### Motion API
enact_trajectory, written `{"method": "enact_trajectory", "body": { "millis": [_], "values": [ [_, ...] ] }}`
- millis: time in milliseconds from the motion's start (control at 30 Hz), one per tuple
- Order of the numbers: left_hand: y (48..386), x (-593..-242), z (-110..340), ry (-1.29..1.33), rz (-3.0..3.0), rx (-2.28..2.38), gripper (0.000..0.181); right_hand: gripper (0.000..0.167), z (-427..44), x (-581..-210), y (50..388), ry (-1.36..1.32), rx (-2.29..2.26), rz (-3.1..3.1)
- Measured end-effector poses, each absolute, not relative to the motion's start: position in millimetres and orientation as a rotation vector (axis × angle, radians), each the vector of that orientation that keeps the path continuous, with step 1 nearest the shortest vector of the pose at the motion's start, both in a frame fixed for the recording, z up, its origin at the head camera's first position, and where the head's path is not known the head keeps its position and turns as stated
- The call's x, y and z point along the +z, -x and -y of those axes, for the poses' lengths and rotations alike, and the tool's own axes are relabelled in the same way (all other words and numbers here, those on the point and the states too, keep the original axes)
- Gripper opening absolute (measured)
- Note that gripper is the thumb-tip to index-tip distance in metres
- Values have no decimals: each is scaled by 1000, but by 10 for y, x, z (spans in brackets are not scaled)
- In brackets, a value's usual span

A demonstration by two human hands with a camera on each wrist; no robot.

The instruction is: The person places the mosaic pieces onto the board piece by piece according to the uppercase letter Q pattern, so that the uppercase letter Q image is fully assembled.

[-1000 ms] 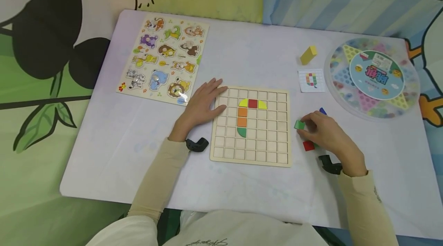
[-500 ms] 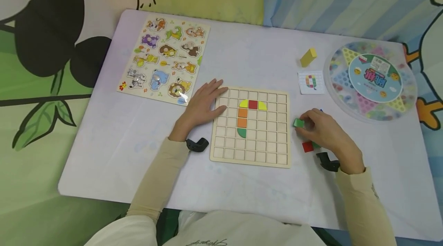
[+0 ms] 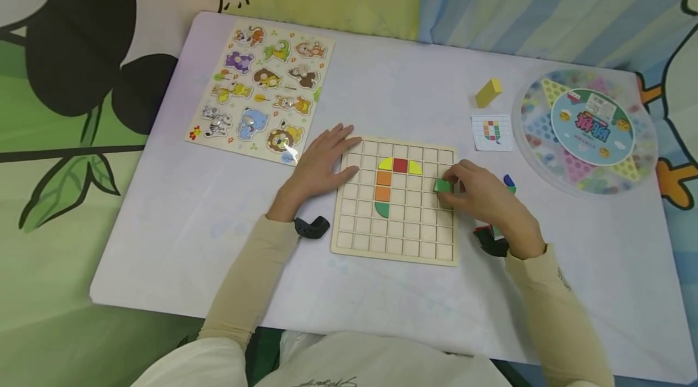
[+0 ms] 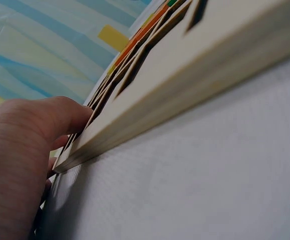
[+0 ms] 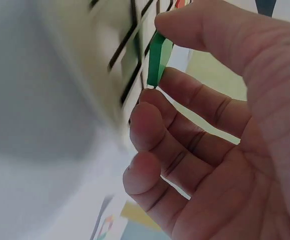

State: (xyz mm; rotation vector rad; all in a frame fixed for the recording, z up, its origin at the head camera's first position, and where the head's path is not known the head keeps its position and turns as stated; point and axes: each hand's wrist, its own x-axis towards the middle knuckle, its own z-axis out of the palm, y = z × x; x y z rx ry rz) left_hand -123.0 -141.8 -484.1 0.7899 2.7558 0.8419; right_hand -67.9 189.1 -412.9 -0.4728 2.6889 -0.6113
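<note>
A wooden grid board (image 3: 394,249) lies in the middle of the table, with yellow, red, orange and green pieces set in its cells. At the board's upper left edge, my left hand (image 3: 322,163) rests with spread fingers, thumb and fingertips on the rim. Between thumb and index finger my right hand (image 3: 485,196) pinches a green block (image 3: 442,186), over the board's right edge. The right wrist view shows the same green block (image 5: 157,59) from the side, the other fingers loosely bent. Whether it touches the board cannot be told.
Right of the board lie a blue piece (image 3: 509,180) and a red block (image 3: 482,229), partly hidden by the right wrist. A pattern card (image 3: 491,132), a yellow block (image 3: 488,92) and a round plastic box (image 3: 591,126) stand farther back. An animal puzzle board (image 3: 260,93) lies at the back left.
My right hand has carried the green block leftward from the table to above the board's right edge, uncovering the blue piece. The left hand has stayed put.
</note>
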Motion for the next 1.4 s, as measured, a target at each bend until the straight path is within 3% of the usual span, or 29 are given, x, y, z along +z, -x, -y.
{"method": "enact_trajectory", "body": {
  "millis": [400,1400],
  "values": [
    [1225,-4837,1422,-791,-2756,847,61,32,-1526,-4166,803,569,-534,-2654],
    [1234,-4866,1415,-801,-2780,826,61,32,-1436,-4193,835,584,-508,-2644]
  ]
}}
